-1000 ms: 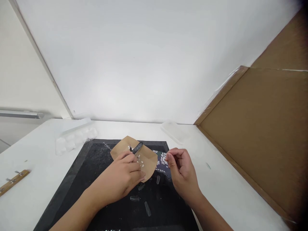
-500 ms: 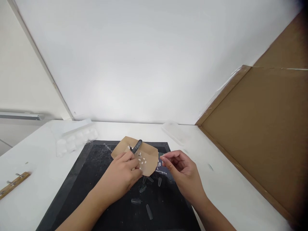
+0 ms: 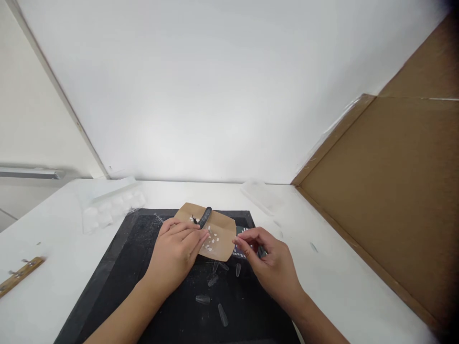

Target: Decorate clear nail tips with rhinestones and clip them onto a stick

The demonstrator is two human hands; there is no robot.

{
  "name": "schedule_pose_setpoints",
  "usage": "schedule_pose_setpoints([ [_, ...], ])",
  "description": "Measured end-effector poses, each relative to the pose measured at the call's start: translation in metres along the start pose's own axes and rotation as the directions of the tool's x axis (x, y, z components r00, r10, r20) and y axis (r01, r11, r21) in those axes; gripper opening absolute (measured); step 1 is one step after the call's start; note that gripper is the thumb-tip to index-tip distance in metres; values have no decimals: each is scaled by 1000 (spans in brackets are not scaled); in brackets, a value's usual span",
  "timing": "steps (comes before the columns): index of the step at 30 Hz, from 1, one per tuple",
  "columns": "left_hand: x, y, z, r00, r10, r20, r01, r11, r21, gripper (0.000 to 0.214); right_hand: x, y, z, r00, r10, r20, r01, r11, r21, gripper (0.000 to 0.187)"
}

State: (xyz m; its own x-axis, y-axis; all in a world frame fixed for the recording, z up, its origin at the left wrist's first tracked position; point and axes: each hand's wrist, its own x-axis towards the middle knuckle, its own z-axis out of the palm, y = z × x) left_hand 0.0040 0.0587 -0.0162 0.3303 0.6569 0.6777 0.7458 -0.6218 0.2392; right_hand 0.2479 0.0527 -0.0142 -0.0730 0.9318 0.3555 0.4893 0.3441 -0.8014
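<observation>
A tan paper sheet (image 3: pixel 224 227) with small white pieces (image 3: pixel 215 238) scattered on it lies on a black mat (image 3: pixel 172 310). On the sheet, a dark curved strip (image 3: pixel 205 217) rests beside a small black bristly bit. My left hand (image 3: pixel 177 246) leans over the sheet's left part, thumb and forefinger tips together by the white pieces. My right hand (image 3: pixel 270 260) pinches at the sheet's right edge, over a dark card (image 3: pixel 242 251) with white marks; anything between its fingertips is too small to make out. Clear false nail tips (image 3: pixel 223 315) lie nearer me.
A clear compartment tray (image 3: pixel 113 208) stands at the back left, and a clear shallow lid or box (image 3: pixel 260 196) at the back right. A wooden strip with metal fittings (image 3: pixel 21 274) lies far left. A brown cardboard panel (image 3: pixel 387 200) bounds the right side.
My left hand has shifted up and left, its fingers straighter over the sheet. My right hand has moved slightly left to the sheet's edge, its fingertips lower, uncovering more of the dark card.
</observation>
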Motion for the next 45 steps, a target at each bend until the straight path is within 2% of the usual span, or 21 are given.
schedule_pose_setpoints([
  [2, -2, -2, 3, 1000, 17, 0, -17, 1000, 15, 20, -1, -1, 1, 998, -23, 53, 22, 1000, 11, 18],
  [4, -4, -5, 6, 998, 58, 25, -59, 998, 26, 35, -3, -1, 2, 997, -38, 72, 36, 999, 30, 16],
  [7, -6, -5, 8, 988, 107, 116, -111, 993, 34, 61, -6, -1, 5, 998, -51, 42, 50, 998, 37, 15],
  [9, -6, -2, 7, 982, 76, 174, -86, 995, 50, 72, -7, 0, 6, 999, -47, 26, 46, 998, 44, 17],
  [10, -5, -1, 5, 981, 56, 188, -68, 996, 60, 73, -7, 1, 6, 999, -43, 26, 41, 998, 45, 18],
  [12, -3, 3, 2, 983, 38, 180, -49, 997, 62, 57, -8, 3, 6, 999, -39, 30, 38, 999, 37, 21],
  [14, -1, 4, -2, 992, 40, 122, -45, 998, 39, 31, -8, 4, 6, 999, -45, 29, 44, 999, 20, 21],
  [16, 1, 4, -3, 999, 27, 40, -27, 1000, 13, 15, -7, 4, 6, 998, -66, 18, 66, 998, 2, 21],
  [19, 1, 3, -3, 1000, 8, -21, -8, 999, -34, 19, -7, 3, 7, 992, -126, -2, 126, 991, -35, 21],
  [21, 0, 4, -2, 1000, 0, 31, 3, 995, -101, 29, -7, 2, 8, 978, -207, -29, 204, 975, -89, 20],
  [23, -1, 9, -1, 992, -8, 126, 37, 971, -235, 38, -8, 1, 8, 939, -339, -53, 326, 930, -171, 19],
  [26, -1, 21, -1, 971, -63, 231, 173, 852, -494, 38, -9, -4, 6, 845, -534, -32, 510, 822, -251, 18],
  [29, 0, 33, -3, 929, -219, 299, 365, 685, -630, 26, -9, -12, 4, 780, -626, 3, 605, 753, -260, 20],
  [31, 2, 38, -4, 872, -288, 395, 489, 534, -690, 21, -9, -16, 3, 755, -656, 14, 633, 722, -278, 20],
  [33, 2, 40, -5, 805, -337, 489, 588, 334, -737, 21, -9, -18, 2, 739, -673, 29, 648, 698, -305, 21],
  [35, 2, 40, -4, 741, -378, 555, 640, 150, -753, 28, -10, -18, 2, 736, -676, 38, 650, 689, -322, 21],
  [36, 2, 40, -4, 717, -391, 577, 653, 87, -752, 34, -11, -17, 2, 739, -672, 45, 648, 690, -323, 22],
  [39, 0, 41, -3, 683, -398, 612, 672, 14, -741, 51, -13, -14, 1, 747, -663, 56, 642, 697, -320, 25],
  [42, -3, 42, -2, 699, -405, 589, 661, 52, -749, 60, -15, -12, -1, 740, -670, 60, 648, 686, -331, 30],
  [45, -4, 41, 0, 712, -411, 569, 653, 91, -752, 48, -16, -12, -1, 736, -674, 65, 653, 681, -331, 32],
])
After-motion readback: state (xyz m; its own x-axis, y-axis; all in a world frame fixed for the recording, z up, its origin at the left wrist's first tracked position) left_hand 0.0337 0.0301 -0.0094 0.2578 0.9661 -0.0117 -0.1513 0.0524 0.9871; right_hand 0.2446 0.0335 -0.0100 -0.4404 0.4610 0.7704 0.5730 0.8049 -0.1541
